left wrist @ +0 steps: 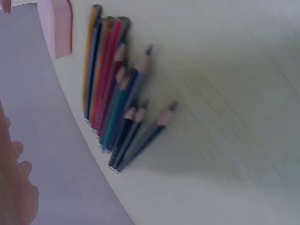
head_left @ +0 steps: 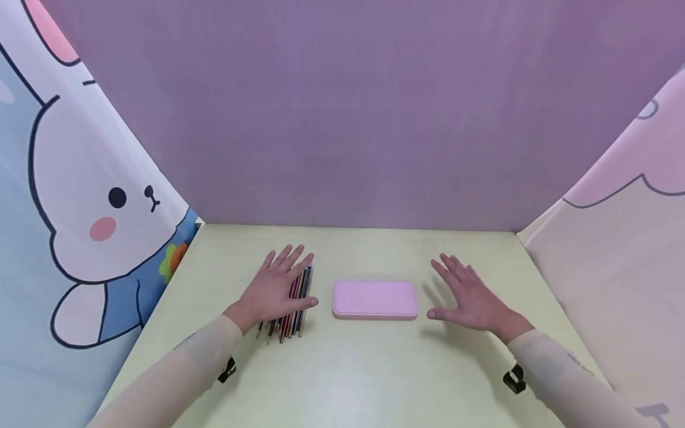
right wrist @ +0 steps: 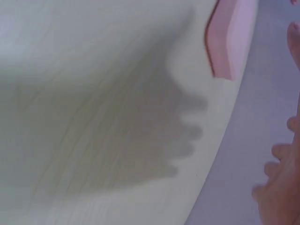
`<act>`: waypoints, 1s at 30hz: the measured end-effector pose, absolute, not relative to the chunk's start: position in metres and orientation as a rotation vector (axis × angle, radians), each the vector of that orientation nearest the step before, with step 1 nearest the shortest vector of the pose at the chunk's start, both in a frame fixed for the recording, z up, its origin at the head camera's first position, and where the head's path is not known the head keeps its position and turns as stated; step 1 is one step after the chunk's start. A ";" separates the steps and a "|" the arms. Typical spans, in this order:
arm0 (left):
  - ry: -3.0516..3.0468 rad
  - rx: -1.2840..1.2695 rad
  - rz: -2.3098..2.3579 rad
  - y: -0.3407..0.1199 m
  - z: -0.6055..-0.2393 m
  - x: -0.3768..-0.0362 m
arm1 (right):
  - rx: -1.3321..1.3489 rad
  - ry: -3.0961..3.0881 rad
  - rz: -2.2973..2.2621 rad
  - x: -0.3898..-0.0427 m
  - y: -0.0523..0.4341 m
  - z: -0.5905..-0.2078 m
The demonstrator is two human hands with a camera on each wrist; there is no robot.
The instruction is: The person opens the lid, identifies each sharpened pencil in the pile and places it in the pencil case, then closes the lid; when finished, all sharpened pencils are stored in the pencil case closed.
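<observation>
A closed pink pencil case lies flat in the middle of the pale yellow table. Left of it sits a bundle of several coloured pencils, side by side. My left hand hovers flat over the pencils with fingers spread, holding nothing. In the left wrist view the pencils lie with sharpened tips fanned out, the case's corner beyond them. My right hand is spread above bare table just right of the case. Its shadow falls on the table next to the case's end.
A purple back wall closes off the table's far edge. A cartoon rabbit panel stands on the left and a pink cartoon panel on the right. Bare tabletop stretches in front of the case.
</observation>
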State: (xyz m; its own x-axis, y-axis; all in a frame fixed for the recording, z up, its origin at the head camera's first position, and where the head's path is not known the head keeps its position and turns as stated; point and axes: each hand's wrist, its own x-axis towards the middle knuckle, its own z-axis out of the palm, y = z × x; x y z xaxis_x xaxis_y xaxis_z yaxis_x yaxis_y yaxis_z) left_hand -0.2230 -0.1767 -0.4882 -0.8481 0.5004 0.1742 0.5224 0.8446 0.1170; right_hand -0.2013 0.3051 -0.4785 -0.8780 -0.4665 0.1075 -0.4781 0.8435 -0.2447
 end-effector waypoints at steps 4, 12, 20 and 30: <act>-2.860 -0.857 -0.287 -0.173 -0.484 -0.221 | 0.791 -2.999 0.711 -0.195 0.296 -0.477; -2.867 -0.925 -0.371 -0.162 -0.483 -0.217 | 0.707 -3.032 1.020 -0.182 0.283 -0.488; -2.961 -0.993 -0.389 -0.148 -0.487 -0.217 | 0.707 -3.020 1.209 -0.188 0.283 -0.510; -3.012 -1.054 -0.449 -0.127 -0.493 -0.222 | 0.725 -3.031 1.271 -0.200 0.278 -0.526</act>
